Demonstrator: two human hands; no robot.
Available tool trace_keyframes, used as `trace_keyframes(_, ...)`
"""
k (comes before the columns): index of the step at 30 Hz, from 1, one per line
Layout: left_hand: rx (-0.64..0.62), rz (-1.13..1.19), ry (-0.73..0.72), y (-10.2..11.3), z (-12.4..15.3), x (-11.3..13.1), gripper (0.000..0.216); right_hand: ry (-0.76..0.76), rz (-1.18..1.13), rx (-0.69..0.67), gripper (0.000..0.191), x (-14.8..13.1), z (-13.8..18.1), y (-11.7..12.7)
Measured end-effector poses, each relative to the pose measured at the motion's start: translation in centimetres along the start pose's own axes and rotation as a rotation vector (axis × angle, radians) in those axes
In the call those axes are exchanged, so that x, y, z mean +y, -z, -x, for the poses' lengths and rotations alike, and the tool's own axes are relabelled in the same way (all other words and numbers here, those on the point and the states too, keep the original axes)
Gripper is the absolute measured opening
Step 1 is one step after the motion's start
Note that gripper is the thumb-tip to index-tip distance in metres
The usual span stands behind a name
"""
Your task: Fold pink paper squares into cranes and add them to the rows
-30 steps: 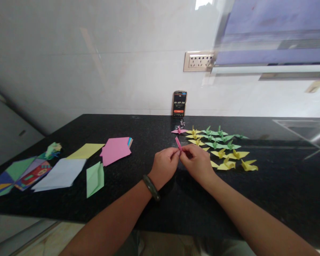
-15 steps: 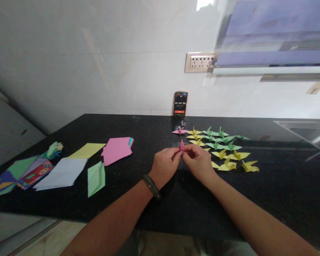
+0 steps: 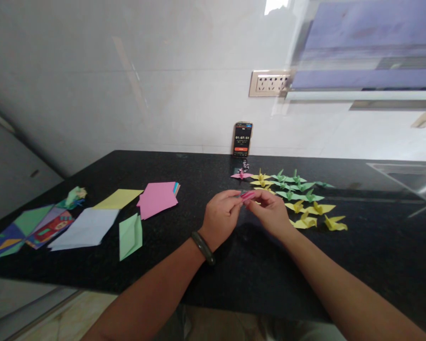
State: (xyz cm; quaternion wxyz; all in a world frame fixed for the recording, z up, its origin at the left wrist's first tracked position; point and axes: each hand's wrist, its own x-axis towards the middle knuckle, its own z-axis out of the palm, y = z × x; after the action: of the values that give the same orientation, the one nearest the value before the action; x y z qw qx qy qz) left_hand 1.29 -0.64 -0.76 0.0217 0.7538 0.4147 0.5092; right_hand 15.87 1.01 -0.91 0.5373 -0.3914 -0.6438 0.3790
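Between my fingertips is a small folded piece of pink paper (image 3: 247, 195), narrow and lying nearly sideways above the dark counter. My left hand (image 3: 223, 211), with a dark bangle at the wrist, pinches its left end. The right end is gripped by the thumb and fingers of my right hand (image 3: 270, 211). My fingers cover part of the folds. Just beyond my hands sits a finished pink paper crane (image 3: 242, 175). Yellow cranes (image 3: 261, 178) and green cranes (image 3: 290, 195) stand in rows behind and to the right of my right hand.
A phone (image 3: 242, 139) showing a timer leans on the wall. To the left lie a stack of pink sheets (image 3: 159, 200), a folded green paper (image 3: 130, 237), white sheets (image 3: 87, 228), a yellow sheet (image 3: 118, 199) and a colourful booklet (image 3: 49, 227). A socket panel (image 3: 270, 84) is on the wall.
The pink folded paper has turned from pointing upright to lying nearly sideways between my fingers. My right hand's fingers now reach over its far end. The camera view has shifted slightly.
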Motion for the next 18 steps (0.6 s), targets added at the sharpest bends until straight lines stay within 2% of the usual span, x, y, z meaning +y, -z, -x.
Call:
trace_keyframes(6,0.017,0.084,0.010,0.3,0.0,0.4,0.015,-0.006,-0.080,-0.124,0.016,-0.5,-0.2,0.4)
trace_keyframes(10,0.020,0.160,0.146,0.4,-0.1,0.5,0.013,0.022,-0.109,-0.196,0.013,-0.4,-0.3,0.7)
trace_keyframes(14,-0.052,0.340,0.299,0.2,-0.4,0.0,0.009,0.056,-0.055,-0.234,0.013,0.0,-0.5,1.1)
trace_keyframes(18,-0.093,0.442,0.296,0.1,-0.8,-0.3,0.005,0.064,-0.062,-0.336,0.015,-0.2,-0.8,1.5)
